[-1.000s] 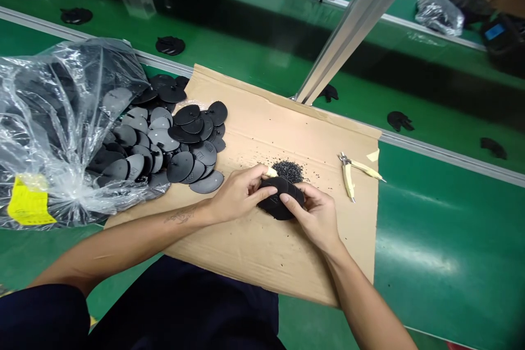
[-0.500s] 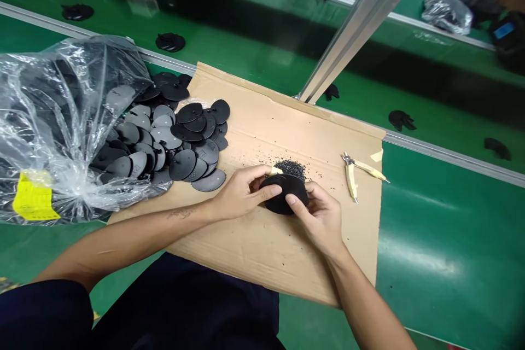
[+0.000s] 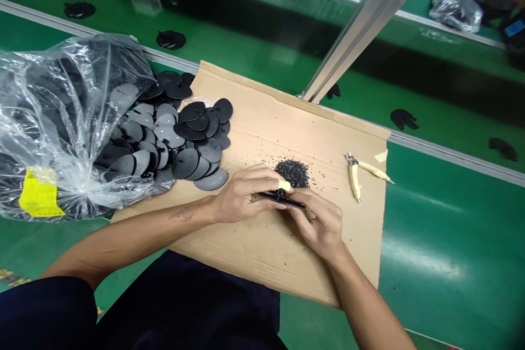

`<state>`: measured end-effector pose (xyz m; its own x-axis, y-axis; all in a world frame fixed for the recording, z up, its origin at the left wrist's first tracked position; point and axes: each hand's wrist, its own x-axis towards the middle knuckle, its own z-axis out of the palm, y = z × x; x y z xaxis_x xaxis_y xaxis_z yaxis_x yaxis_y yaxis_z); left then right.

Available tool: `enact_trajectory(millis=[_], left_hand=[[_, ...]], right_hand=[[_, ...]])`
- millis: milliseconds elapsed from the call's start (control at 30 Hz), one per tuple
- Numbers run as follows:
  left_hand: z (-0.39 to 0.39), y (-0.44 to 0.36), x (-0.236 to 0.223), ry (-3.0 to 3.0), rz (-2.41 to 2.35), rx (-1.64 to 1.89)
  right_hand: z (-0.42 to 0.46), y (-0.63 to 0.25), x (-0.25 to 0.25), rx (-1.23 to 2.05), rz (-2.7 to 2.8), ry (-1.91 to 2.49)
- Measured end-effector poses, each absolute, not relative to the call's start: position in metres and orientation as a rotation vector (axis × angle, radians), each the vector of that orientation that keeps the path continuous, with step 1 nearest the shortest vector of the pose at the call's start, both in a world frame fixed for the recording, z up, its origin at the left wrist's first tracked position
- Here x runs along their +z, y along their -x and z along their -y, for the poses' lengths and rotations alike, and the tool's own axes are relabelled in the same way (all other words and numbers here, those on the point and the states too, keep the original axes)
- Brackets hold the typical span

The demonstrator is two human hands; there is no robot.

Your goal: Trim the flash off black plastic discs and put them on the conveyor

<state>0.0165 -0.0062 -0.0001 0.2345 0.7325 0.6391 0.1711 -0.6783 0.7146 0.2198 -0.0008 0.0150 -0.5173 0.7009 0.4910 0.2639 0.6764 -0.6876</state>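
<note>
the left hand [image 3: 241, 195] and the right hand [image 3: 322, 221] meet above a large sheet of tan cardboard [image 3: 246, 262], both gripping a thin, flat, black plastic disc [image 3: 296, 204] from opposite sides. the disc is tilted so that it shows almost edge-on, with a small dark knob standing up from its upper face; whether it is a single piece or several layered together, i cannot tell. the left hand is closed on its side, thumb below and fingers above, with a pale yellow wrap [image 3: 284, 186] around a fingertip next to the knob. the right hand pinches the other side with fingers curled, its fingertips partly hidden.

just beyond the hands, a small heap of tiny black plastic bits [image 3: 293, 173] lies on the cardboard, with loose bits scattered around it. to the right of the heap lies a pair of metal pliers with cream-wrapped handles [image 3: 355, 181], spread open, near a small pale strip of tape [image 3: 381, 156] at the cardboard's edge.

to the left, a group of overlapping black oval-looking discs [image 3: 184, 163] spreads from the cardboard toward a crumpled clear plastic bag [image 3: 77, 142] bearing a bright yellow label [image 3: 41, 197]. the glossy green tabletop [image 3: 443, 229] shows beside the cardboard, and a silvery metal post [image 3: 361, 22] rises behind it.
</note>
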Motion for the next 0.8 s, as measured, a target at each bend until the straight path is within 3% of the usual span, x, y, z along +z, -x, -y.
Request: enact_trajectory(millis=[800], left_hand=[[0.0112, -0.0138, 0.0069, -2.148, -0.780, 1.443]], right_hand=[[0.0025, -0.2266, 0.0139, 0.678, 2.174, 0.753]])
